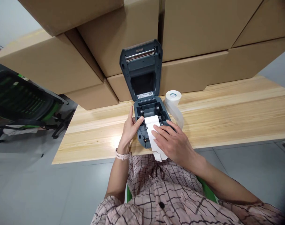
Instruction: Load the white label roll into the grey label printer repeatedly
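A dark grey label printer point(144, 142) stands at the front edge of the table, its lid point(142, 70) tipped up and back. From inside it a white paper strip point(152, 137) runs forward over the front, its torn-looking end hanging past the table edge. My left hand point(130, 126) lies against the printer's left side, thumb on the rim and fingers stretched out. Spread fingers of my right hand point(171, 140) lie flat on the strip and the printer's right front. Just right of the printer stands a white label roll point(173, 97) with a loose tail curling forward.
Stacked cardboard boxes point(191, 31) line the back of the wooden table point(226, 109), close behind the raised lid. A dark office chair point(20, 100) is on the floor at the left.
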`<state>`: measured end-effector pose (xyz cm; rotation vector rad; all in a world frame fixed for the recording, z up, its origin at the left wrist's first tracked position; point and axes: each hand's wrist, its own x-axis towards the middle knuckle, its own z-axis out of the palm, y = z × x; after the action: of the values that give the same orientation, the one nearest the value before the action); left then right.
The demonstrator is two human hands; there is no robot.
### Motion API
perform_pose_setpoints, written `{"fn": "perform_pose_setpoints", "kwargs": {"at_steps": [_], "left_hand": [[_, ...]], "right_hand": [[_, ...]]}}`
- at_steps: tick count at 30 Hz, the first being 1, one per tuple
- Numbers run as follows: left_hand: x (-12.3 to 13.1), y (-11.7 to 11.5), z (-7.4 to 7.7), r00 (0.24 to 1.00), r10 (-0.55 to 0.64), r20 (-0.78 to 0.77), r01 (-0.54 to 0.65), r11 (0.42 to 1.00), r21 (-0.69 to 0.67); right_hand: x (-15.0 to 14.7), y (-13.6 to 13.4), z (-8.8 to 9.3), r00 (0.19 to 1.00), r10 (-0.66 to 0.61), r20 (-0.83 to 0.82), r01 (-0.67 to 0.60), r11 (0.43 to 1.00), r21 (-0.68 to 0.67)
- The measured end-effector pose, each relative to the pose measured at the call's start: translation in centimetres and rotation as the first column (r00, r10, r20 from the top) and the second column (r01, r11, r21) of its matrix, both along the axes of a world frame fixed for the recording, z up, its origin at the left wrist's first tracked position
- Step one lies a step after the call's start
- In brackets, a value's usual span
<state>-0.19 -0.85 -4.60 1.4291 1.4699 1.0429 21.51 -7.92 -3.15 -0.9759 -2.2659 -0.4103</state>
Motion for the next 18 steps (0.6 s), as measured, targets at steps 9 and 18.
{"fn": "perform_pose_setpoints", "kwargs": {"at_steps": [9, 18], "left_hand": [[-1.3, 1.5, 2.7, 0.971, 0.128, -0.204, -0.082, 0.973, 0.217], [-1.1, 16.9, 13.6, 0.935, 0.232, -0.267, 0.071, 0.616, 0.784]], "right_hand": [[0.2, -0.9, -0.8, 0.999, -0.002, -0.047, 0.0, 0.999, -0.04], [0.2, -1.1, -1.2, 0.996, 0.004, -0.088, -0.01, 0.998, -0.068]]}}
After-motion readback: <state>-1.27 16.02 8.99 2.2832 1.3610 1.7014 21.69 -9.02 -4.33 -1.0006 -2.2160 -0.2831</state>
